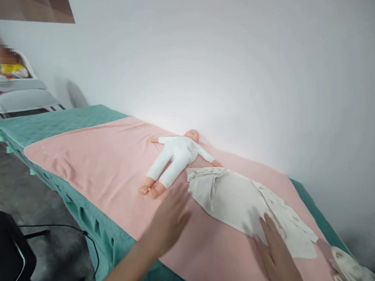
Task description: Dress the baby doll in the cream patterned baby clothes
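Note:
A baby doll point(177, 152) in a white long-sleeved outfit lies on its back on a pink blanket point(103, 153), arms spread and feet toward me. To its right, a cream baby garment point(234, 196) with small printed motifs is laid out flat. My left hand point(171, 218), blurred by motion, is above the blanket between the doll's feet and the garment, fingers stretched out and holding nothing. Over the garment's lower edge, my right hand point(272, 252) has its fingers apart and is empty; whether it touches the cloth I cannot tell.
A green padded cover point(60, 124) shows beneath the blanket, against a white wall point(224, 67). Another patterned cloth point(352, 268) is bunched at the lower right. A black object point(5, 248) with a cable stands on the floor at left. White chairs point(27, 100) hold a figure in yellow.

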{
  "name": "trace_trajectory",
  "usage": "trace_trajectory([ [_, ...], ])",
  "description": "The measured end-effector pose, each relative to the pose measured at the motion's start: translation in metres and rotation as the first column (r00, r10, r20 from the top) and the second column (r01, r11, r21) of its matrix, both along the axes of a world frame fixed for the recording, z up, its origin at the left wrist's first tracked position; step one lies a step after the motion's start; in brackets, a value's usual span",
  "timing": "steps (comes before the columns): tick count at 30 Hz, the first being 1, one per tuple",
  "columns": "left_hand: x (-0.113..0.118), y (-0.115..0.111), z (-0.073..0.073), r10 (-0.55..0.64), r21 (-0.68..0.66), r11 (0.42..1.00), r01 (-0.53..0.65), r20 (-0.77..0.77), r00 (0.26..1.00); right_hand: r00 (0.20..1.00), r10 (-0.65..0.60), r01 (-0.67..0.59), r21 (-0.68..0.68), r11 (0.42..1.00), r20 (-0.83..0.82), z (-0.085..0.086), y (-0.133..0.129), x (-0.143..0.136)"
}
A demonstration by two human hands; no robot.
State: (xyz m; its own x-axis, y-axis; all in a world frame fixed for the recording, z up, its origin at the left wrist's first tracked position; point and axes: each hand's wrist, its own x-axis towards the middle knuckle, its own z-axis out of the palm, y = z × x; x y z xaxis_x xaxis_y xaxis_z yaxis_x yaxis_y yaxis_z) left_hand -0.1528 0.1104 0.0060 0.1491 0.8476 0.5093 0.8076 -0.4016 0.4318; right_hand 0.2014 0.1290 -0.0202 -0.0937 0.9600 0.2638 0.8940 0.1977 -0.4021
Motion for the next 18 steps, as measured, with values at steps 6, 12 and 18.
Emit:
trace_trajectory([
  [6,-0.107,0.082,0.015,0.373,-0.307,0.92,-0.245,0.488,0.789,0.974,0.128,-0.142,-0.062,0.988,-0.187,0.046,0.167,-0.137],
  [12,-0.125,0.135,-0.003,0.307,-0.443,0.872,0.211,0.828,0.468,0.967,0.016,-0.067,-0.197,0.978,-0.254,0.043,0.303,-0.232],
  [18,-0.123,0.168,0.001,0.249,-0.372,0.82,0.434,0.916,0.314,0.968,-0.048,-0.032,-0.31,0.95,-0.246,0.051,0.365,-0.282],
])
